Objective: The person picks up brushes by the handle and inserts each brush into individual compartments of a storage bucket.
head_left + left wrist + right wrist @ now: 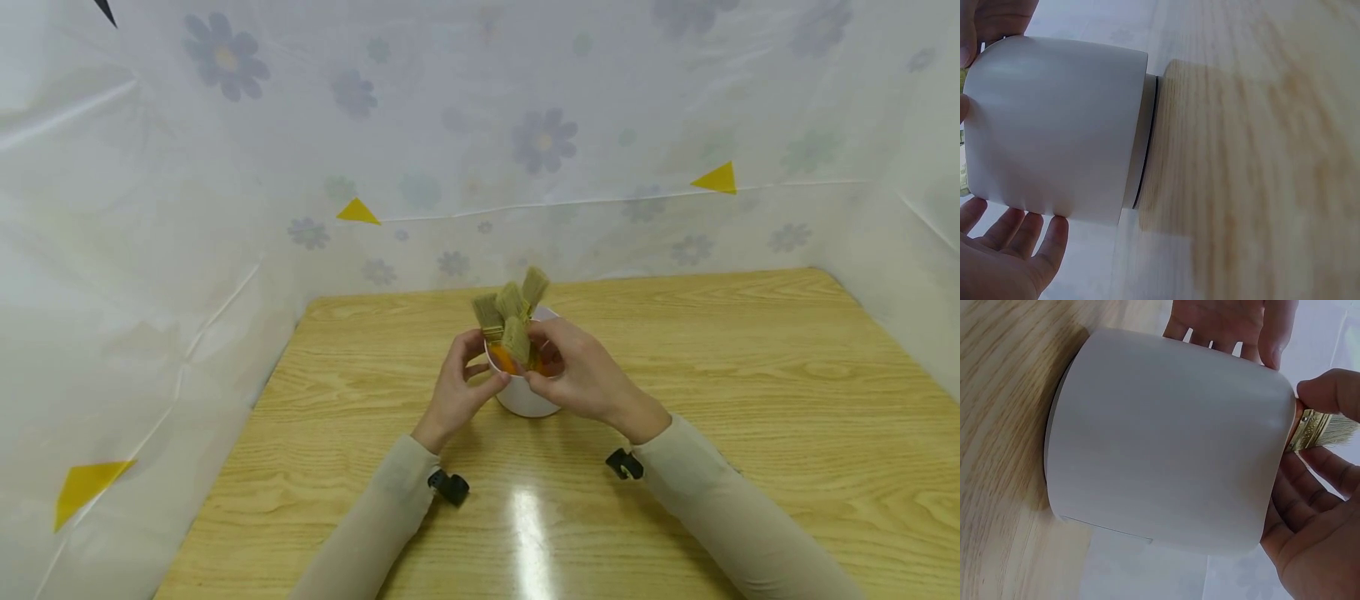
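Observation:
A white round container stands upright on the wooden table. Several paintbrushes stand in it bristles up, among them a left one and a rear one; orange handles show inside the rim. My left hand holds the container's left side, its fingers against the wall and its thumb near the rim. At the rim, my right hand pinches the front paintbrush by its gold-coloured ferrule between thumb and fingers. The lower part of that brush is hidden inside the container.
The wooden table stretches out on both sides of the container. Behind it and to the left hangs a whitish flowered sheet with yellow triangular patches. A dark wrist camera sits at the left cuff and another at the right cuff.

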`<state>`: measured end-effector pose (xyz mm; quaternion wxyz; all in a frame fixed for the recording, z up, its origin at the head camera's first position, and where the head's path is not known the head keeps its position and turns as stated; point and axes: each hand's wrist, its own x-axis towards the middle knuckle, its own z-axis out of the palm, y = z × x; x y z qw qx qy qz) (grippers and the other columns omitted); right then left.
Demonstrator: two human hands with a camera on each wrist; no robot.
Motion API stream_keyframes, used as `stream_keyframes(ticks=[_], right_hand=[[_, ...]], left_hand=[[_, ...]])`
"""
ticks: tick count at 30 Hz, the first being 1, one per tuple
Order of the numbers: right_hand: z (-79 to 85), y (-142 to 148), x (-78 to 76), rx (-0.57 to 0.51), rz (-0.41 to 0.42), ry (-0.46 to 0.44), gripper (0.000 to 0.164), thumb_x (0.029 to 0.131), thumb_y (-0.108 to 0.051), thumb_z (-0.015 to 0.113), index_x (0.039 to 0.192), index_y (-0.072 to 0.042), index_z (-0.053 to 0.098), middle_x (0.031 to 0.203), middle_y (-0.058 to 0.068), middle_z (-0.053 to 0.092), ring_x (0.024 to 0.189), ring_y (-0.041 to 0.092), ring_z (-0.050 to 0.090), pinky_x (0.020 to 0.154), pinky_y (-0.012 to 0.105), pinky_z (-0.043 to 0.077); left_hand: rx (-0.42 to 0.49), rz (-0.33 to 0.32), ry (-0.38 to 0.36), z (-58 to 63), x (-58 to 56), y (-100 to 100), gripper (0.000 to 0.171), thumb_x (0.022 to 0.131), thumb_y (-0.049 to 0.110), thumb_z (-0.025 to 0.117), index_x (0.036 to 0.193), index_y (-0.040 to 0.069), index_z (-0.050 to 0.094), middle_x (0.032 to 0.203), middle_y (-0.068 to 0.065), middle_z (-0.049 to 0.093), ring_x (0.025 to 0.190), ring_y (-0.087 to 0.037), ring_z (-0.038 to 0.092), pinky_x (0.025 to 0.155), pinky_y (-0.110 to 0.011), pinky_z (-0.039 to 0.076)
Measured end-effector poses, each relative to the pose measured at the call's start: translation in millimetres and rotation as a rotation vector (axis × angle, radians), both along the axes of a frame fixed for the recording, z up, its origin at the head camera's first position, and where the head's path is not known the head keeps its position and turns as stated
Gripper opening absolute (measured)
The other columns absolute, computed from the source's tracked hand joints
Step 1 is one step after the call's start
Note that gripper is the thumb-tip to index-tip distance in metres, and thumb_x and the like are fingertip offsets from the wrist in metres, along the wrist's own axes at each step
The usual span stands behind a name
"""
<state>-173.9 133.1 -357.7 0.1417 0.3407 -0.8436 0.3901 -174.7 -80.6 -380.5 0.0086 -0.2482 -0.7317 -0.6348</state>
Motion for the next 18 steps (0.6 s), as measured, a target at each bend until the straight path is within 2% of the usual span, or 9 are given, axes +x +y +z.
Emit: stream_keyframes(ticks=[18], right_hand=[[1.3,1.8,0.3,0.01,0.015,-0.032,0.051,0.081,-0.01,0.075,0.127,-0.007,0.053,0.106,0.004,0.057,0.081,0.016,0.061,0.068,0.035,0.057]], left_hand=[[-0.001,0.001,-0.002,0.1,-0.4,0.4,0.061,0.088,-0.001,0.063,0.141,-0.001,0.033,0.14,-0.019,0.039,0.128,-0.036,0.038,0.101,-0.058,0.036]])
